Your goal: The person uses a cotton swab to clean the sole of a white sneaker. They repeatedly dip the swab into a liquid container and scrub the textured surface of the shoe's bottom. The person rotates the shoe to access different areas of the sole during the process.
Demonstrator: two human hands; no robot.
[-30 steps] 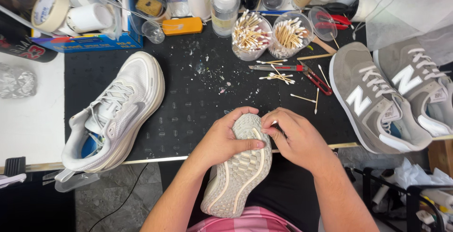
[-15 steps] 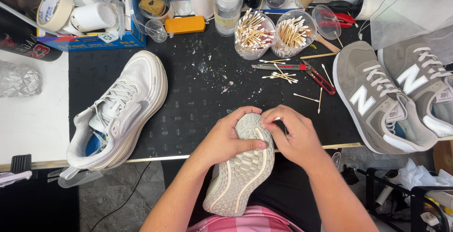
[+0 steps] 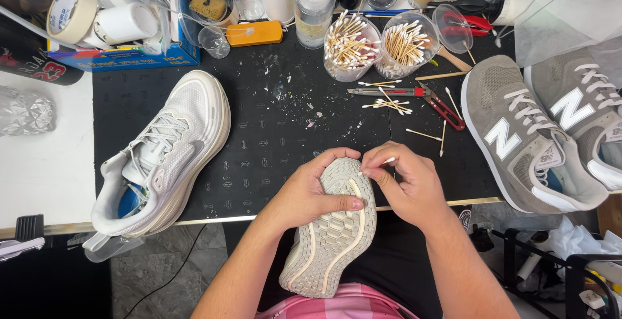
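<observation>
- Sneaker [image 3: 330,228], pale grey, held sole-up over the person's lap at the near edge of the counter [image 3: 272,144], toe pointing away.
- Left hand [image 3: 308,192] wraps the toe end, fingers clenched around the upper and thumb laid across the sole.
- Right hand [image 3: 405,186] pinches a cotton swab [image 3: 376,165] between fingertips, its tip touching the sole's edge near the toe.
- Matching white sneaker [image 3: 162,153] lies upright on the black mat to the left.
- Two grey suede sneakers [image 3: 525,134] sit at the right edge (one partly out of frame).
- Two clear cups [image 3: 350,47] at the back are packed with cotton swabs standing on end; loose swabs [image 3: 389,105] lie scattered just in front.
- Utility knife [image 3: 382,91] and red-handled nippers [image 3: 444,109] lie among the loose swabs.
- Clear bottles [image 3: 314,1] line the back edge; contents cannot be told.
- Blue box [image 3: 123,53] at back left holds a roll of tape [image 3: 68,11] and white rolls.
- Orange block [image 3: 254,34] rests beside a small clear cup [image 3: 214,41].
</observation>
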